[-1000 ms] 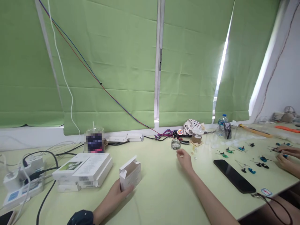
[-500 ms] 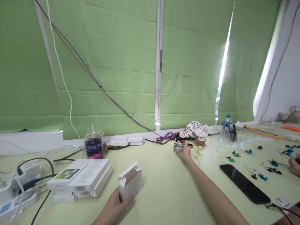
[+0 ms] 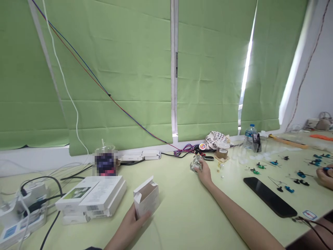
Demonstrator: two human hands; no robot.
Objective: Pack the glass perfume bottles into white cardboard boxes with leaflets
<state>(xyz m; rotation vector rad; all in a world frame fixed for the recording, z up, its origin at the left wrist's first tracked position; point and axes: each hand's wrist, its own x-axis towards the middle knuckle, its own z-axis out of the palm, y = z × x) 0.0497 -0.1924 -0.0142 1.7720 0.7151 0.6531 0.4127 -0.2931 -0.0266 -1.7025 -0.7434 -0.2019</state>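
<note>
My left hand point(image 3: 137, 222) is wrapped round a small white cardboard box point(image 3: 147, 199), with its top flap raised and its mouth uncovered. The box is tilted a little over the tabletop. Farther off, my right hand point(image 3: 204, 173) has its fingers closed on the right side of a round clear glass bottle point(image 3: 195, 164) with a gold-coloured top. Whether the bottle touches the table I cannot tell. Just behind that hand lies a small dark object point(image 3: 208, 158). Tiny gold and clear pieces point(image 3: 220, 166) are scattered to its right.
Stacked white boxes point(image 3: 96, 194) stand at left, near a power strip point(image 3: 23, 222) with cables. A black phone point(image 3: 269, 196) lies at right beside several small coloured reel-like pieces point(image 3: 288, 189). A lidded cup point(image 3: 222, 151) and water bottle point(image 3: 250, 137) stand behind. Another person's hand point(image 3: 325, 177) is far right.
My right hand and the glass bottle have come slightly left and nearer, uncovering more of the dark object behind. My left hand still holds the box. The view has shifted slightly.
</note>
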